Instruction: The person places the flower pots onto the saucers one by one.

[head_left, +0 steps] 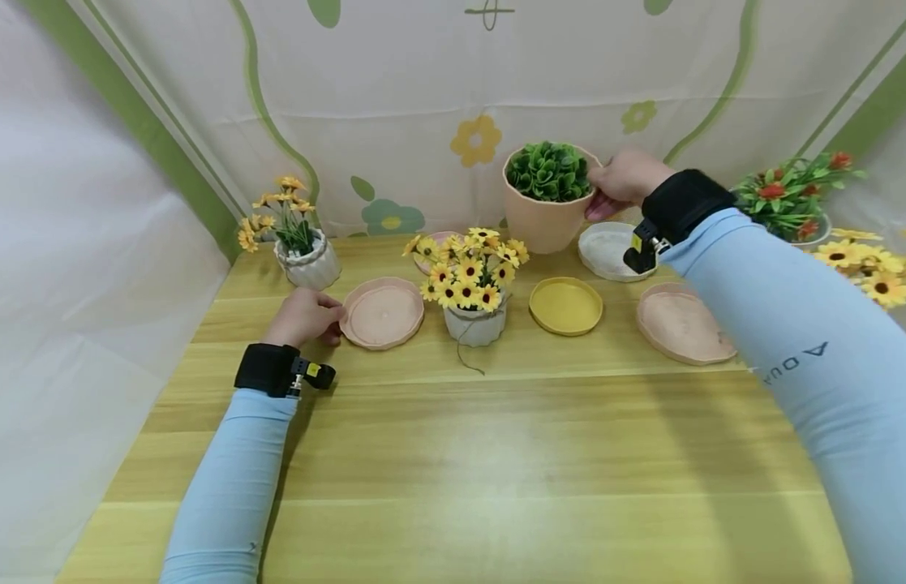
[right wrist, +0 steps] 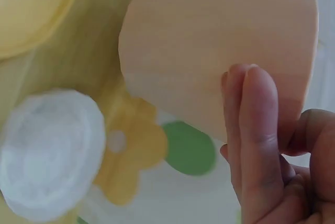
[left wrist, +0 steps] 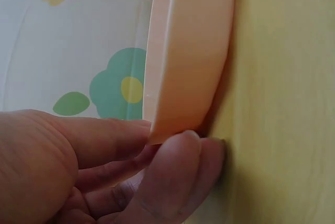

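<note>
A floral-printed backdrop [head_left: 423,97] encloses a wooden counter [head_left: 460,454]. The right hand [head_left: 628,182] reaches forward with the arm extended; its fingers [right wrist: 251,130] grasp the side of a peach pot [head_left: 543,215] of green foliage, lifted off the counter near the backdrop. The left hand [head_left: 302,316] rests on the counter, its fingers [left wrist: 178,177] pinching the near rim of a peach saucer [head_left: 383,312]. Beside it stand a sunflower pot [head_left: 473,288], a yellow saucer [head_left: 565,306] and a white saucer [head_left: 606,250].
</note>
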Available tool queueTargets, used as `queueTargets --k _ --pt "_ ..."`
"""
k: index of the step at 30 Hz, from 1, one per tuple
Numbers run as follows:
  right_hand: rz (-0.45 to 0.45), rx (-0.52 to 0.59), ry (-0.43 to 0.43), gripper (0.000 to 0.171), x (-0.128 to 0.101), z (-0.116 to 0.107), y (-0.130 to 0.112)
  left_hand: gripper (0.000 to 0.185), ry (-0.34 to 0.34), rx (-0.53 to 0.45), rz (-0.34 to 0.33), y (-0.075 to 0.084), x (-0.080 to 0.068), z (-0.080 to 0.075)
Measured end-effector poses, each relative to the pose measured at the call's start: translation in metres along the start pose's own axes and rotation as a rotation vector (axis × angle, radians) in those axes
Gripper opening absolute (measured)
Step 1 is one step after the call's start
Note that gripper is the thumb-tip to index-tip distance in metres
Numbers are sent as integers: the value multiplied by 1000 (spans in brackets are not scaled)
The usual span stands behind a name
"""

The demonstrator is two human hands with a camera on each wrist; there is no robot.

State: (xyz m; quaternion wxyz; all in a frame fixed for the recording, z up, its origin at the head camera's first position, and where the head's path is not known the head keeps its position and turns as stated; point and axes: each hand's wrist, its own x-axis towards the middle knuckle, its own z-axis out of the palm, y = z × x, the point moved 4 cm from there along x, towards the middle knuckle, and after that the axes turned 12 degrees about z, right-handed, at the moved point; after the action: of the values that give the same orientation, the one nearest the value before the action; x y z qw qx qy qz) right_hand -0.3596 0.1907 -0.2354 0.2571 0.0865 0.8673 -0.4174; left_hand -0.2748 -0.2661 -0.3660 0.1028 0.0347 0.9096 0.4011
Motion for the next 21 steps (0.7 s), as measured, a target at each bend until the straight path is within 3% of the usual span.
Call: queueTargets --k 5,12,21 --pt "-23 -41 37 40 -15 -12 -14 28 -1 1 -2 0 1 -1" --pt "-30 -10 38 38 -30 -19 -34 29 -15 3 5 0 2 -1" --pt "-91 -14 60 54 -43 -17 -60 28 -10 -12 18 -1 0 -4"
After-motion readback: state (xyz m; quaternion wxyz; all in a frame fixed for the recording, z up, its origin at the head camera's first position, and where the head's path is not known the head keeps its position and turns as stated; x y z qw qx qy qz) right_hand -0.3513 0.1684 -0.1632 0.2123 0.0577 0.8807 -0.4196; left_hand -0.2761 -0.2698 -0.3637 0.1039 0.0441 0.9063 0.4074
